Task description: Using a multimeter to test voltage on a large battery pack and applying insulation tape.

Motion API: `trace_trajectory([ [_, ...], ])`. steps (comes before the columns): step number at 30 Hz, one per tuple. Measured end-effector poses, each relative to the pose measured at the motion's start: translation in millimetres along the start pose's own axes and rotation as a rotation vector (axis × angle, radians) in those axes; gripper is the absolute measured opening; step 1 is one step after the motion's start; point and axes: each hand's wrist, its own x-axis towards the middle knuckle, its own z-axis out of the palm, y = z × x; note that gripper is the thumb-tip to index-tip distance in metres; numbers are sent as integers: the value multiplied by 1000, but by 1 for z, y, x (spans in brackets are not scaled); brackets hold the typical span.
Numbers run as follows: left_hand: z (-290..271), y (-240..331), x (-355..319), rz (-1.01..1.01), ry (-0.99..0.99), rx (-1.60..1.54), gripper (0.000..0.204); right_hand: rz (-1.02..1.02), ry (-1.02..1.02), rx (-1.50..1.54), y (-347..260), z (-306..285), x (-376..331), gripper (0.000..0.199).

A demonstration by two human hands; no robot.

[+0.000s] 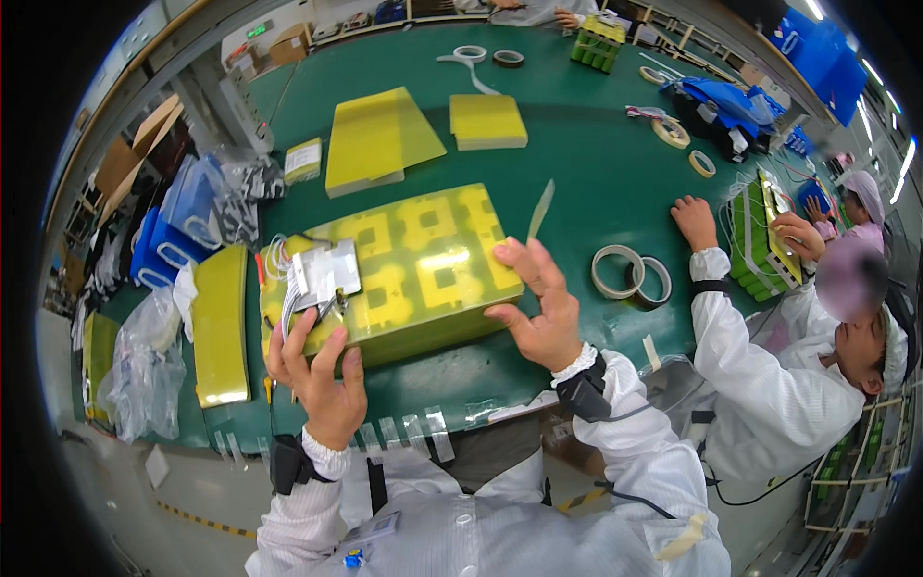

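A large battery pack (423, 274) wrapped in yellow-green sheet lies on the green table in front of me. On its left part sit a silvery circuit board (327, 271) and white wires (288, 298). My left hand (322, 385) rests its curved fingertips against the pack's front left edge, beside those wires. Around the right end, my right hand (543, 313) grips with thumb and fingers spread on the corner. Just beyond its fingertips a clear tape strip (542, 209) sticks up; whether it touches a finger I cannot tell.
Yellow sheets (375, 139) and a smaller stack (487, 122) lie behind the pack. Tape rolls (616, 272) stand to its right, and a long yellow board (221, 327) to its left. Tape strips (415, 433) hang off the front edge. A co-worker (788, 385) handles a green pack (755, 240).
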Motion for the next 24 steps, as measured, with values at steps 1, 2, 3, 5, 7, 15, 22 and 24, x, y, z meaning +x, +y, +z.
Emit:
trace_trajectory([
  [1,-2,1,-1,-15,-9,15,31,7,-12,18,-2,0,0,86],
  [2,-2,1,-1,-7,-19,40,32,-4,-6,-16,-1,-1,1,86],
  [3,-2,2,0,3,-30,65,33,-16,1,-50,-1,-2,2,85],
  [5,-5,7,3,-20,-48,71,32,-10,-12,-56,-1,-2,1,86],
  [7,-5,8,4,-27,-39,50,28,-4,-11,-38,-1,-2,1,87],
  [15,0,11,6,-74,20,1,35,-2,-26,-66,-3,-3,2,88],
  [22,5,10,5,-72,85,20,39,-10,-21,-76,-3,-2,1,88],
  [24,7,12,6,-65,93,14,40,-7,-6,-58,-2,-3,0,87],
])
